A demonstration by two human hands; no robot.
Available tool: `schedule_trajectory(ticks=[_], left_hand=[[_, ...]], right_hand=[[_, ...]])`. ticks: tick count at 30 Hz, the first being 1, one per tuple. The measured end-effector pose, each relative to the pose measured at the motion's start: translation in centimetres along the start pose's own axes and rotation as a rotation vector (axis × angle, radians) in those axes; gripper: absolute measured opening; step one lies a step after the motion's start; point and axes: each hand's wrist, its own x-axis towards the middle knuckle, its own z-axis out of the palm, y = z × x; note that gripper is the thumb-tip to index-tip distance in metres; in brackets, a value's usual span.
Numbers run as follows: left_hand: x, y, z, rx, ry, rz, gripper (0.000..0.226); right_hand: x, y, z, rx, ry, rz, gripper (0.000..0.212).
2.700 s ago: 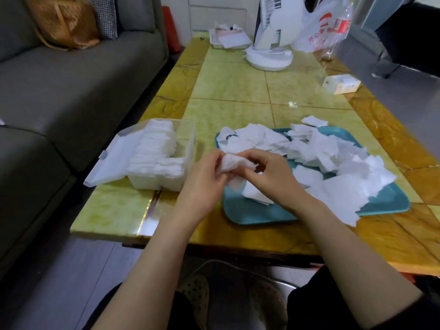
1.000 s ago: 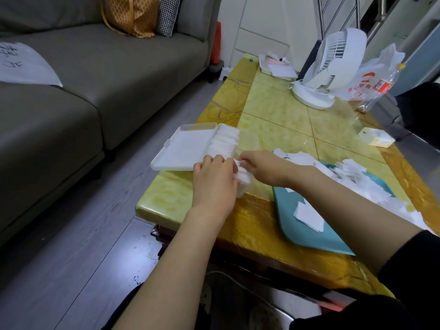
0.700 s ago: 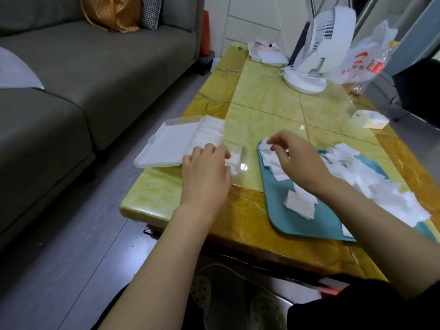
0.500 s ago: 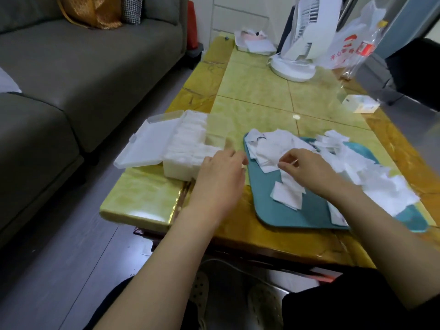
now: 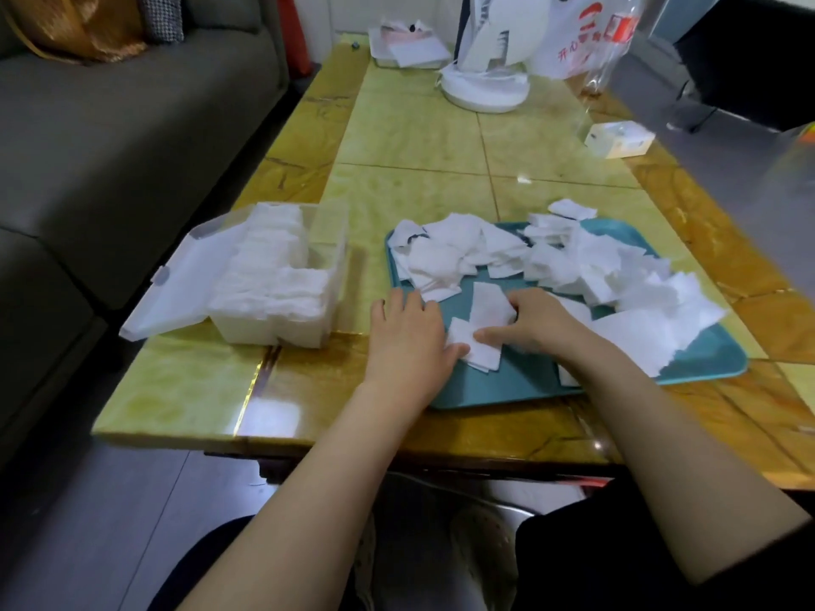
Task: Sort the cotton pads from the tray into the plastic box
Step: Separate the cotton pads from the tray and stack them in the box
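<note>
Logging scene, big to small. Grey fabric sofa (image 5: 132, 125) runs along the left side, not involved. Yellow-green marble-look tiled surface (image 5: 410, 138) carries everything. Teal rectangular plastic tray (image 5: 507, 385) sits at near right. Clear rectangular plastic box (image 5: 328, 240) is just beside it on the left, hinged lid (image 5: 176, 293) flopped open toward the sofa. White desk fan base (image 5: 485, 88) + small white carton (image 5: 619, 138) at far end, well apart from work area.

White square cotton pads (image 5: 595, 266): box mostly packed w/ rows (image 5: 269, 275); its far-right corner looks empty through the wall. Tray holds a loose heap, mainly far + right parts. One pad (image 5: 566, 209) looks to lie off the tray on the surface. Near-left part of tray mostly bare teal.

Hands: left hand (image 5: 408, 337) lies flat on the tray's near-left area, fingers straight, thumb touching a few overlapped pads (image 5: 483, 328); grasping nothing. Right hand (image 5: 533, 321) has fingers curled over that same small group, thumb pressed on top. Reads as pinching them together; lifted or not, can't tell.

Progress est.: approx. half done, maybe more. Left: many pads in tray, plus the gap in the box to fill.
</note>
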Motion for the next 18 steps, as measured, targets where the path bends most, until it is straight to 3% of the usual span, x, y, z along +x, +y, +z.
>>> schedule_trajectory(ticks=[3,6,8,11,18], left_hand=[[0.7,0.7,0.2,-0.100,-0.010,-0.024,0.043],[1.0,1.0,0.1,-0.257,-0.010,-0.056,0.027],[1.2,1.2,0.2,-0.311,0.007,-0.070,0.021],[1.5,1.1,0.2,-0.408,0.054,-0.102,0.012],[2.4,0.4,-0.8,-0.936,0.209,-0.187,0.012]], right_hand=[[-0.1,0.0,0.2,0.087,0.054,-0.043,0.028],[-0.1,0.1,-0.3,0.228,0.205,-0.078,0.026],[-0.2,0.2,-0.7,0.332,0.312,-0.103,0.014],[-0.6,0.4,-1.4,0.470,0.399,-0.165,0.017],[-1.5,-0.1,-2.1,0.557,0.249,-0.299,0.024]])
